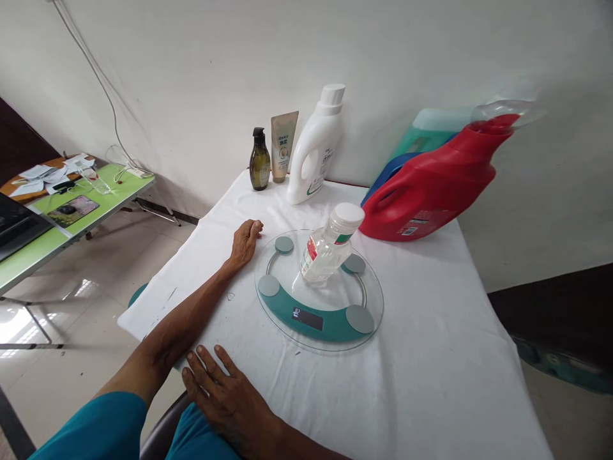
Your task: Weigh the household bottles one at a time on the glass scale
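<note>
My left hand [246, 241] rests on the white tablecloth just left of a round glass scale [330, 324], its fingers curled in and nothing visible in them. Near the front edge of the table lies my right hand [230, 396], fingers spread, holding nothing. On the scale stands a clear plastic bottle [323, 259] with a white cap and a red and green label. Neither hand touches the bottle. The scale has a green band with a lit display [308, 317], whose digits are too small to read surely.
Along the wall stand a dark pump bottle [260, 161], a beige tube [283, 147] and a white detergent jug [313, 153]. A large red jug [431, 188] is at right, with blue and green containers behind it. A green table [71, 239] with papers and a laptop stands at left.
</note>
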A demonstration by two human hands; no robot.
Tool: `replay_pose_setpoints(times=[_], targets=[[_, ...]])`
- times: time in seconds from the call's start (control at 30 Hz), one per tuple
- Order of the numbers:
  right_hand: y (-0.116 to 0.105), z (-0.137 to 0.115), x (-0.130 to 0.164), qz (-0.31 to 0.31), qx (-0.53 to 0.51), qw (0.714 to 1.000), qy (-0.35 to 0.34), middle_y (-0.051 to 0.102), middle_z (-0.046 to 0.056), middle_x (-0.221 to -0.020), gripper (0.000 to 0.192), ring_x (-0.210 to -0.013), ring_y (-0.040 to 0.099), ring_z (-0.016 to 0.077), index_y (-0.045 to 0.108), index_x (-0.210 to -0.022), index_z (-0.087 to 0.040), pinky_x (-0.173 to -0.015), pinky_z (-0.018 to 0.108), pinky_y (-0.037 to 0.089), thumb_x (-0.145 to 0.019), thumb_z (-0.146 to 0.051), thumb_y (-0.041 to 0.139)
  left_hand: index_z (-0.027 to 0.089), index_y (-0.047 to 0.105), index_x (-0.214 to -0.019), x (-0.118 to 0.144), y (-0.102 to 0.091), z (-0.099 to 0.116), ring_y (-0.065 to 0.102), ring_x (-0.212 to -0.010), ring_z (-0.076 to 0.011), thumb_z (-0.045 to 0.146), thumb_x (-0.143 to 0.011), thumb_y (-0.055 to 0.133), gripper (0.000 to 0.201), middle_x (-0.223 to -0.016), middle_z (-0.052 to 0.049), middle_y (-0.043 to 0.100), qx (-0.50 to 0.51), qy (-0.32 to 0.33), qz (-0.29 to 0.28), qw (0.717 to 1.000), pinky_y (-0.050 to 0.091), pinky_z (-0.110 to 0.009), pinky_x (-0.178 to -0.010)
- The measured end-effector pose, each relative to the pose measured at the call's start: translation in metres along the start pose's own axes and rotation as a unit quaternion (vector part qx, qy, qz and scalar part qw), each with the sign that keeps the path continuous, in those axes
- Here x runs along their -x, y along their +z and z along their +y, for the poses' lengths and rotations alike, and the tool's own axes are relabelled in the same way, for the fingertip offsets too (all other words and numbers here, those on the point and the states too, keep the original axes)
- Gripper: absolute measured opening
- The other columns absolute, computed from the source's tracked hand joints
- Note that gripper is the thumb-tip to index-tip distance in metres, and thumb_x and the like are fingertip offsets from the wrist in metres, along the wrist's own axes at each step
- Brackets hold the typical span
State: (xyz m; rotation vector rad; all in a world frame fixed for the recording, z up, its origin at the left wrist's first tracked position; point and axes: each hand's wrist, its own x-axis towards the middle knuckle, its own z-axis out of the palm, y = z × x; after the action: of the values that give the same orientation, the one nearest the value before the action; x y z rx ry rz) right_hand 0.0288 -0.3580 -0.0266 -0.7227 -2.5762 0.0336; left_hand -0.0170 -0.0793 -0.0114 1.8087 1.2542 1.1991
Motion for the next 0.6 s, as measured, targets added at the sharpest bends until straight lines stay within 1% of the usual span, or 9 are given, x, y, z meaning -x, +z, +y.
replay_pose_setpoints(times=[0.47, 0.6], targets=[[0.001, -0.0001, 0.0001, 0.012, 0.035, 0.999, 0.003, 0.051, 0.011, -0.159, 0.041, -0.151, 0.042, 0.0288, 0.05, -0.15, -0.009, -0.124, 0.047, 0.043, -0.111, -0.02, 0.043, 0.02, 0.066, -0.093, -0.0001, -0.0008, 0.0017, 0.069, -0.078, -0.0182, 0.072, -0.102, 0.03, 0.064, -0.097, -0.009, 0.073, -0.013, 0.002, -0.003, 1.0, 0.055, -0.035, -0.078], [0.0015, 0.0, 0.0, 0.021, 0.036, 0.999, 0.004, 0.053, 0.011, -0.158, 0.04, -0.15, 0.043, 0.0286, 0.052, -0.148, -0.01, -0.124, 0.046, 0.043, -0.11, -0.02, 0.044, 0.02, 0.065, -0.1, 0.0014, -0.0004, 0.0024, 0.069, -0.078, -0.018, 0.072, -0.102, 0.032, 0.062, -0.098, -0.008, 0.072, -0.001, 0.002, 0.002, 1.0, 0.055, -0.035, -0.077]])
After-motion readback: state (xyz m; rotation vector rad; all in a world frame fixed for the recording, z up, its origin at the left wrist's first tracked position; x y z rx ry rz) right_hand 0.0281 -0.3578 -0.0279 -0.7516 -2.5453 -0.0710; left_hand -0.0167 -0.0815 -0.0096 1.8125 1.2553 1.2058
